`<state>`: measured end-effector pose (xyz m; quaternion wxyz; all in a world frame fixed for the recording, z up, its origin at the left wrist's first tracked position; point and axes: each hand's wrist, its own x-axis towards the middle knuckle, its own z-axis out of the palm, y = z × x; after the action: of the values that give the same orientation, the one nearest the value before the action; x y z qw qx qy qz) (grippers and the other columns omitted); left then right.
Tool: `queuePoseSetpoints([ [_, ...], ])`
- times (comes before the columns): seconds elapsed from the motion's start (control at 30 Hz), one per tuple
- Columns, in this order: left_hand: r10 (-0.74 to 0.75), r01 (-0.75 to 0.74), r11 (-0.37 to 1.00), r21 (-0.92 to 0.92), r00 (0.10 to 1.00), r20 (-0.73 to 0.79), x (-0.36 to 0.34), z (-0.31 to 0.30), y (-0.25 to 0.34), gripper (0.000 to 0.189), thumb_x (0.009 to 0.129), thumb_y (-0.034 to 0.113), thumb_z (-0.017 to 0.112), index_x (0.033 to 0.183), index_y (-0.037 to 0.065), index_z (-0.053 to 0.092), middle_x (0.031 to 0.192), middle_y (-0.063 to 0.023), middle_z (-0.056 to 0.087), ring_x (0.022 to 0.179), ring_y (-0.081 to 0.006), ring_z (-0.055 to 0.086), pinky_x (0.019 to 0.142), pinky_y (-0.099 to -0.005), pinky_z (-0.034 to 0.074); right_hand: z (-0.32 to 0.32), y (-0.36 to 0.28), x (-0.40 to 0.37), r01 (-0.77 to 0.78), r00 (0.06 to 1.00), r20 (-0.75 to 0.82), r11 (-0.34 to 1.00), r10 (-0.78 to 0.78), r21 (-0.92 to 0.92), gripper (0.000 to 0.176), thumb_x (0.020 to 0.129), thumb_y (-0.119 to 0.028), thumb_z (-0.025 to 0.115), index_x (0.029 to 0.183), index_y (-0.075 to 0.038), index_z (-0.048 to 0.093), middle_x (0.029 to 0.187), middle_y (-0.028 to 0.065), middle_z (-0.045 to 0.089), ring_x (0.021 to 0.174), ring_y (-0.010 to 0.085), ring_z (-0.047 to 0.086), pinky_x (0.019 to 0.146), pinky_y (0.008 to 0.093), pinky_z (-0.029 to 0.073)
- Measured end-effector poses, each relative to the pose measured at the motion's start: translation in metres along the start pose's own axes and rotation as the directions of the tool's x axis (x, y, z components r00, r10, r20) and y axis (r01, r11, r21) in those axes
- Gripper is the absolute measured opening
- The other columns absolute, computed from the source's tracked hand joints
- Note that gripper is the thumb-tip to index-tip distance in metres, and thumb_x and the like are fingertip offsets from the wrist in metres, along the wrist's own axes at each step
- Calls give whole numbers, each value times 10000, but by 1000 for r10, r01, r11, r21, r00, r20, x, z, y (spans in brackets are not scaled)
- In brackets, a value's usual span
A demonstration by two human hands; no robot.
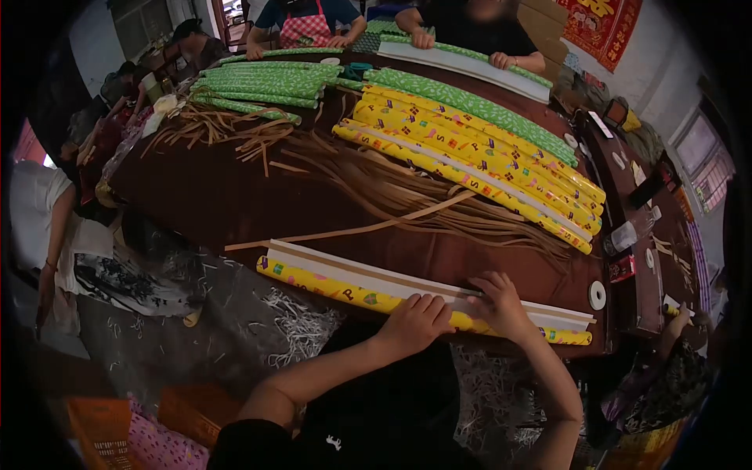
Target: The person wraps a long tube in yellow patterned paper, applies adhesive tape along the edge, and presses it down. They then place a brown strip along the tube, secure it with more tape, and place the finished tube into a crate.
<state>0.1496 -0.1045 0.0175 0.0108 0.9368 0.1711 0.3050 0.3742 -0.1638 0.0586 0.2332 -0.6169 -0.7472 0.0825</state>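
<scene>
A yellow wrapping-paper roll (360, 298) lay partly unrolled along the table's (204, 196) near edge.
The left hand (419, 319) curled its fingers around the roll; the right hand (501, 305), fingers loosely spread, rested over its white underside. The glossy paper looked light, springy and slick, likely to crease if pinched, so a gentle, even hold along the rolled edge probably suited it.

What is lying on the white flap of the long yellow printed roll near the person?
A long, flat brown strip lies along the white flap. The right hand covers a stretch of both, so whatever is beneath that hand cannot be seen.
</scene>
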Motion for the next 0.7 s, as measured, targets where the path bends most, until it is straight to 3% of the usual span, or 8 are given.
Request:
queuePoseSetpoints([
  [0.1,58,-58,998,-2,998,31,0,-9,-4,397,847,336,666,1093,31,603,974,-77,561,886,-218,538,793,-325,445,2,-4,7,-32,997,73,975,16,222,371,796,-119,728,1133,-2,629,1008,161,605,898,360,567,826,413,463],
  [0.17,63,-61,997,-36,997,46,1,-12,-4,365,852,287,660,1090,15,608,978,-87,571,878,-228,543,790,-338,460,-3,-16,12,-124,981,167,979,97,161,323,770,-62,730,1075,-3,642,952,150,614,882,349,574,824,409,467],
  [0.27,109,-108,994,-24,994,9,-3,-5,-9,321,867,232,642,1094,6,612,1016,-93,589,897,-238,554,804,-351,482,2,-2,18,-355,919,306,858,248,372,166,744,-2,714,882,12,624,851,162,601,797,296,622,686,375,504],
  [0.3,117,-118,993,-13,991,-62,-1,-3,-9,302,883,193,618,1113,-3,610,1066,-100,601,942,-245,564,828,-361,495,1,-1,21,-340,927,289,861,239,379,166,744,-2,714,882,12,624,851,162,601,797,296,622,686,375,504],
  [0.37,117,-117,993,8,993,-33,1,-2,-12,311,875,183,619,1122,-6,613,1070,-100,602,960,-248,566,838,-360,496,-4,0,24,-306,942,276,830,193,466,127,755,-1,694,849,15,610,831,164,623,706,289,650,628,351,506],
  [0.5,118,-118,993,5,993,-3,12,0,-17,335,842,157,623,1132,-10,624,1069,-104,602,977,-253,566,848,-362,496,-17,-9,31,-357,924,268,870,274,340,90,778,-22,670,849,-2,618,754,147,644,688,292,678,623,347,510],
  [0.57,116,-116,993,-15,993,-11,15,2,-18,346,823,144,631,1134,-8,628,1070,-104,600,972,-255,562,850,-363,495,-19,-7,32,-382,911,294,865,291,326,67,841,-15,653,845,25,599,695,109,647,653,144,675,603,301,508],
  [0.7,82,-84,993,-79,996,-35,13,7,-16,348,813,125,656,1135,-8,633,1077,-103,593,955,-256,549,853,-362,489,-18,1,31,-252,944,267,947,195,199,109,791,-54,654,899,-40,642,660,118,649,669,263,701,600,349,515],
])
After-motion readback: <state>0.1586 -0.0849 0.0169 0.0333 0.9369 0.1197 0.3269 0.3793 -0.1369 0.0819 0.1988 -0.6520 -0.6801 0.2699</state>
